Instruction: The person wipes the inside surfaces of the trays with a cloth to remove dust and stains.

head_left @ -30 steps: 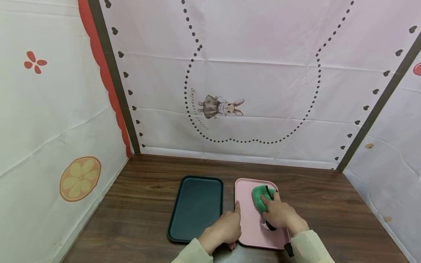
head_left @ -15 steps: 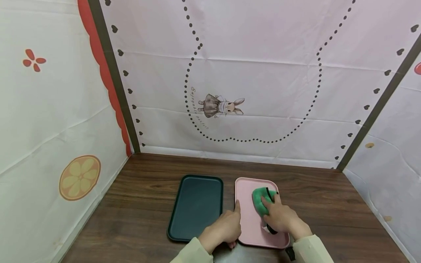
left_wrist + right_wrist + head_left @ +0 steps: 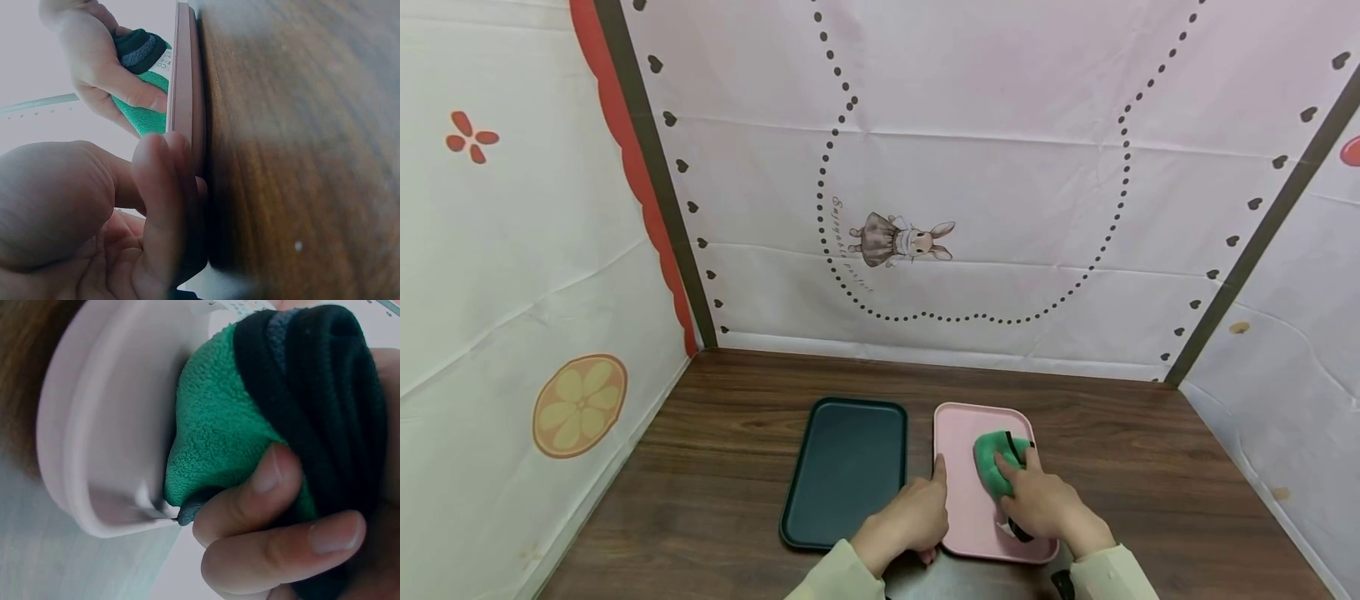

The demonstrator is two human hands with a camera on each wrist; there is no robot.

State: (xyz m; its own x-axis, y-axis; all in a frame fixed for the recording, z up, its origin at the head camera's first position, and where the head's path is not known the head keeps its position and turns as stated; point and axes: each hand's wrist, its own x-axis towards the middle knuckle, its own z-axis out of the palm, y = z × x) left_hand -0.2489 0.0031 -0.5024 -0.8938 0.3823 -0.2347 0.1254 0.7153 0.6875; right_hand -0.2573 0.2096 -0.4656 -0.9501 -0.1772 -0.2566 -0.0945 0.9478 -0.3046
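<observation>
In my right hand (image 3: 1047, 503) I grip a green cloth (image 3: 991, 463) with black trim. It lies against the inside of the pink tray (image 3: 962, 517), towards the right side. The right wrist view shows fingers curled over the folded cloth (image 3: 219, 419), its dark band bunched by the palm. My left hand (image 3: 917, 512) holds the left edge of this tray, index finger stretched along the rim. In the left wrist view, the left fingertips (image 3: 153, 150) touch the tray's side close to the table. Part of the cloth is hidden under my right hand.
A dark green tray (image 3: 848, 467) lies to the left of the pink one on the brown wooden table (image 3: 722, 467). Printed white cloth walls (image 3: 985, 208) stand behind and on both sides. A dark strap (image 3: 1063, 583) shows near the right sleeve.
My right hand and the green cloth have slid a little towards me along the pink tray. My left hand stays at the tray's edge.
</observation>
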